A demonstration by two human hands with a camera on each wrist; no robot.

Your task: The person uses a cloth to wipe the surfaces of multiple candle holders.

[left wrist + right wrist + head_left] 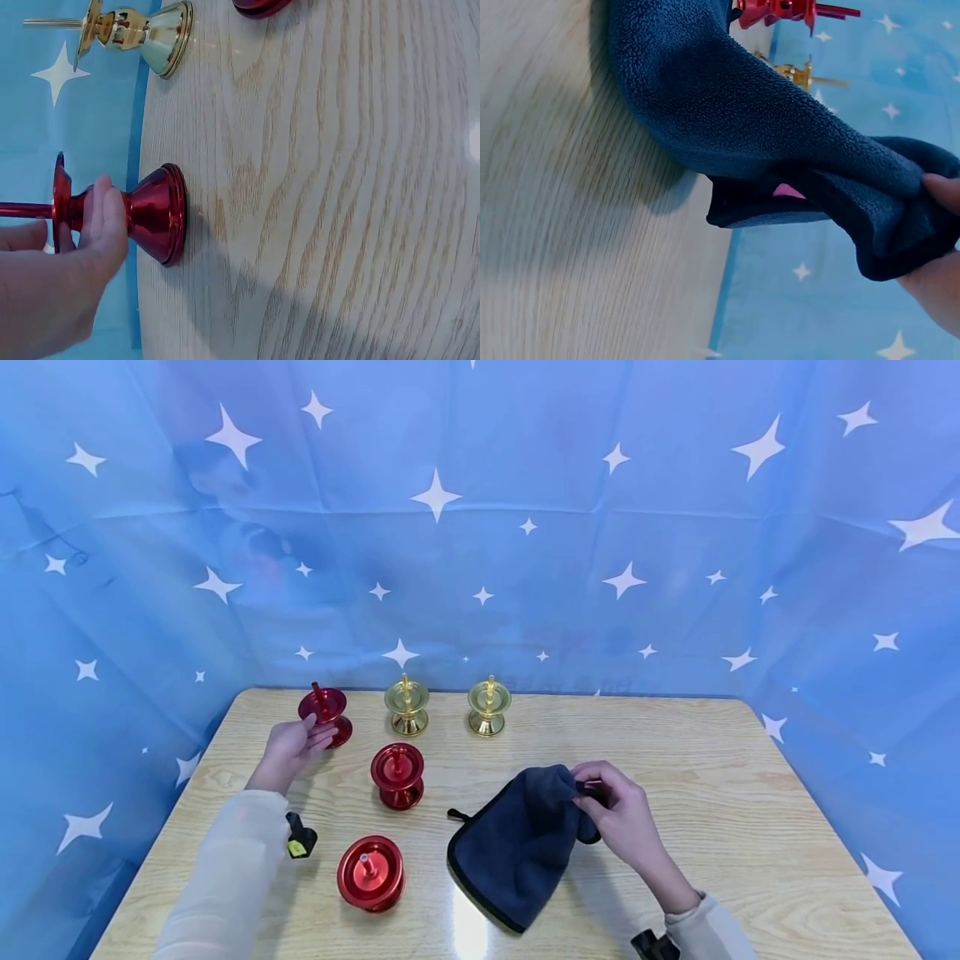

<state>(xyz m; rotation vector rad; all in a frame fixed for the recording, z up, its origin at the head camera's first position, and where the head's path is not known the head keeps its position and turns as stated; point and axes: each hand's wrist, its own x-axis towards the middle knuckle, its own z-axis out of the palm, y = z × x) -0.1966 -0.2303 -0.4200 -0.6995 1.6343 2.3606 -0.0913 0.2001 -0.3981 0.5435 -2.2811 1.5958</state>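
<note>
At the table's far left my left hand (288,750) holds a red metal candle holder (332,702) with a spike. In the left wrist view, the fingers (105,214) lie along its stem below the dish, with the thumb above the dish. The candle holder leans slightly left, its base at the tabletop. My right hand (618,814) pinches an edge of a dark blue cloth (517,843) with black trim. Part of the cloth is lifted and folded over; the rest lies on the table. A pink patch (787,191) shows inside the fold.
Two gold candle holders, one (408,710) left of the other (487,710), stand along the back edge. Two more red ones, a middle one (397,777) and a nearer one (371,872), stand between my hands. A blue star-patterned curtain (525,552) surrounds the wooden table (720,777).
</note>
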